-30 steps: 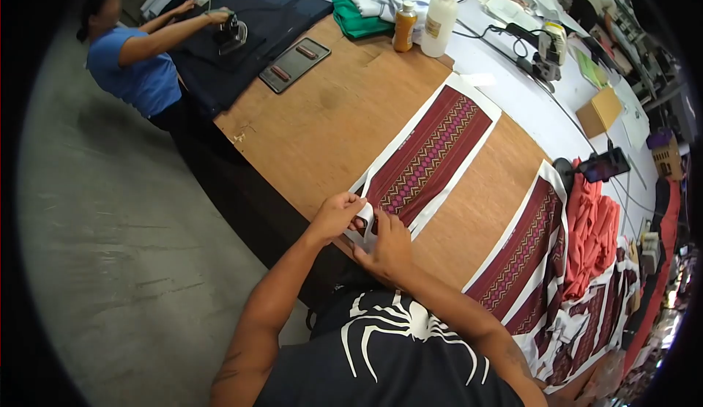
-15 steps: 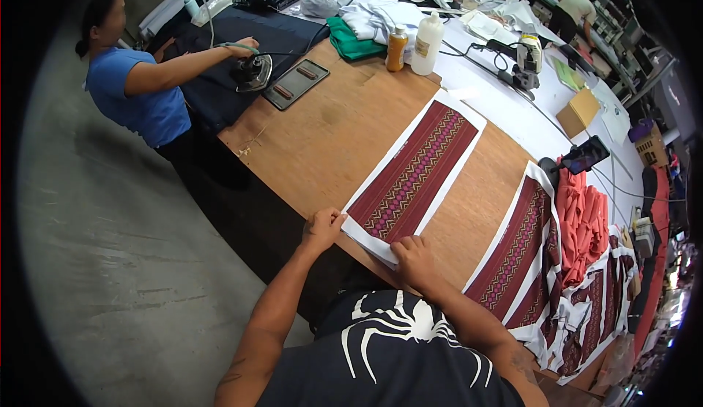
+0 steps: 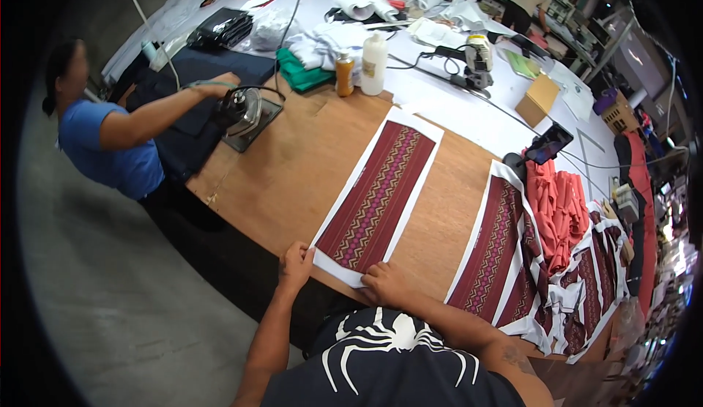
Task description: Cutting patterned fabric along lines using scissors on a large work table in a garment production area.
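Observation:
A printed strip (image 3: 370, 195) with white margins, maroon ground and a patterned band lies flat on the wooden board (image 3: 263, 187). My left hand (image 3: 296, 264) pinches its near left corner at the board’s edge. My right hand (image 3: 382, 281) is on the near right corner, fingers curled on the white margin. A similar strip (image 3: 480, 253) lies to the right, beside bunched printed pieces (image 3: 586, 297) and a pile of coral cloth (image 3: 558, 217).
A co-worker (image 3: 110, 136) on the left holds an iron (image 3: 242, 114) over a metal tray (image 3: 245, 140), beside dark cloth (image 3: 176, 151). Bottles (image 3: 372, 66), folded green cloth (image 3: 296, 74), a box (image 3: 536, 99), cables and a mounted phone (image 3: 548, 143) stand or lie farther back.
The strip’s near end, earlier lifted and folded between my hands, now lies flat, and my hands have spread to its corners. The co-worker’s iron has moved to the tray. The view has shifted.

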The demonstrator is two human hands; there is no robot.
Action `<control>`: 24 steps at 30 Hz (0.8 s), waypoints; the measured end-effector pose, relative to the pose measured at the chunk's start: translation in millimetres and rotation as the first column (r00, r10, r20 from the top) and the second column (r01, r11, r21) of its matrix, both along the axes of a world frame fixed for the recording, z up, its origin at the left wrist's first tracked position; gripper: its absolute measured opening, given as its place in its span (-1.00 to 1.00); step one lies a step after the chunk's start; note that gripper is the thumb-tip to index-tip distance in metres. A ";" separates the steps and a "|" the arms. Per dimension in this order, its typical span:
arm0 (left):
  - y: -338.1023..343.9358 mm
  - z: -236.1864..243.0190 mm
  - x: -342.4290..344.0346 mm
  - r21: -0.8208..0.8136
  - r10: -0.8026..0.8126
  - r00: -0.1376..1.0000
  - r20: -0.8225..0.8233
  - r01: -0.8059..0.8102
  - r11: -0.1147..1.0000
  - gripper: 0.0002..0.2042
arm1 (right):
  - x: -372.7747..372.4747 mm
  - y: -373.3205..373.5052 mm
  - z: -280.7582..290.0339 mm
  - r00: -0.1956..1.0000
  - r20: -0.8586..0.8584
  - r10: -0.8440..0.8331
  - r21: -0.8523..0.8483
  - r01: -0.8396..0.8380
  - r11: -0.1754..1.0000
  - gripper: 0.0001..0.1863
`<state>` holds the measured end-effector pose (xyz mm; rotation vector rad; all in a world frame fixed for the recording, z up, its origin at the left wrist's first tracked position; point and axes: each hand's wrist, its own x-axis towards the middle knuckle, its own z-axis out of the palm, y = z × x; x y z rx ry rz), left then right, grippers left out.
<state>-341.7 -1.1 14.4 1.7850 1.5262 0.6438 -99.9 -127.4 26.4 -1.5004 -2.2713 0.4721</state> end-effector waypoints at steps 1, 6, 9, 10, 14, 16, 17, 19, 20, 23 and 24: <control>-1.0 -1.5 0.7 0.043 0.029 0.999 -0.014 -0.028 0.999 -0.80 | 1.8 0.4 3.2 0.999 -0.047 0.021 0.020 -0.020 1.000 -0.71; -1.8 -4.3 7.4 0.068 0.068 0.995 -0.077 -0.062 0.996 -0.81 | 51.7 34.9 20.1 0.938 -0.177 -0.299 -0.183 0.267 0.946 -0.68; -0.3 -7.1 6.8 0.006 0.055 0.992 -0.111 -0.055 0.998 -0.81 | 119.0 89.9 3.4 0.818 -0.193 -0.542 -0.238 0.497 0.835 -0.73; -0.1 -6.6 8.7 0.016 0.046 0.992 -0.113 -0.044 0.999 -0.81 | 144.9 108.3 -7.3 0.747 -0.214 -0.630 -0.202 0.597 0.776 -0.74; -1.5 -9.6 9.0 -0.011 0.069 0.987 -0.144 -0.071 0.997 -0.82 | 231.2 187.5 -22.0 0.589 -0.213 -0.780 -0.172 0.763 0.623 -0.77; -7.1 0.5 18.1 0.191 0.008 0.980 -0.199 0.031 0.981 -0.82 | 269.2 224.2 -28.8 0.560 -0.175 -0.810 -0.084 0.811 0.579 -0.77; -8.1 5.6 23.7 0.193 0.009 0.980 -0.199 0.030 0.981 -0.82 | 284.9 239.8 -31.8 0.543 -0.164 -0.824 -0.033 0.832 0.554 -0.76; -13.0 15.5 26.0 0.071 0.041 0.978 -0.205 -0.027 0.997 -0.82 | 295.0 271.0 -32.2 0.531 -0.100 -0.842 0.037 0.847 0.530 -0.75; -13.6 17.4 26.0 0.067 0.051 0.976 -0.212 -0.038 0.997 -0.82 | 298.3 281.0 -33.4 0.498 -0.033 -0.866 0.117 0.863 0.492 -0.74; -14.4 15.1 24.4 -0.016 0.103 0.985 -0.138 -0.106 0.994 -0.82 | 295.4 299.3 -33.1 0.565 0.036 -0.825 0.112 0.818 0.565 -0.70; -14.2 12.3 23.9 -0.034 0.122 0.989 -0.087 -0.125 0.992 -0.83 | 297.9 301.1 -32.3 0.567 0.041 -0.822 0.100 0.817 0.568 -0.70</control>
